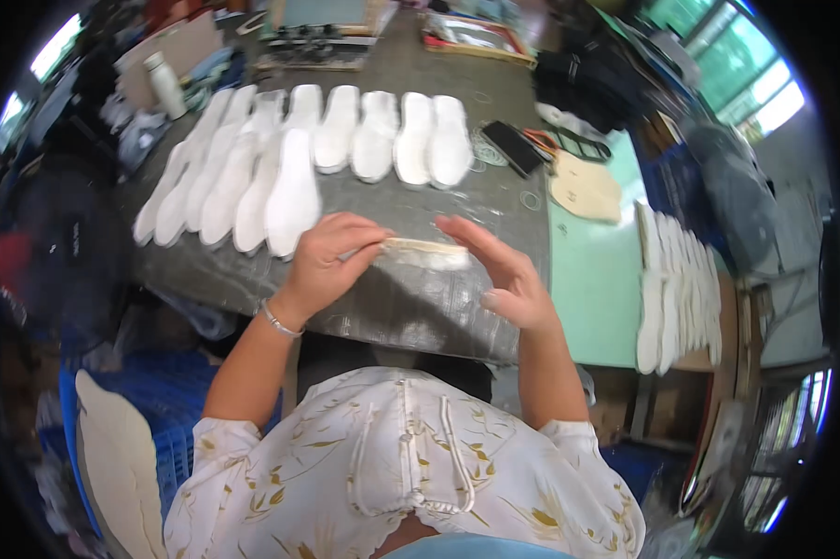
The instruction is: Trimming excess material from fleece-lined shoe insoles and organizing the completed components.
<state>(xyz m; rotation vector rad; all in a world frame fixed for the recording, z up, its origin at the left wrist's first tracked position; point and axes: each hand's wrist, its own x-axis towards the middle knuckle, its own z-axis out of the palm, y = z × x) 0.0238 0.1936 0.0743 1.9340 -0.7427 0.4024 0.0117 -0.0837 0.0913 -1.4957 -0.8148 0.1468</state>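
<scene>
My left hand (331, 261) and my right hand (504, 270) hold one insole (429, 252) between them, edge-on above the grey work table (420, 307). The left hand's fingers pinch its left end; the right hand's fingers lie along its right end. The insole shows a pale tan side and a white side. Just beyond the left hand lies a fanned row of white insoles (243, 177), overlapping each other.
More white insoles (392, 135) lie side by side further back. A black phone (511, 147), tan insoles (587, 186) and a stack of white insoles (676, 279) are at the right. A white bottle (166, 84) stands far left. A blue crate (173, 410) holds a tan insole at lower left.
</scene>
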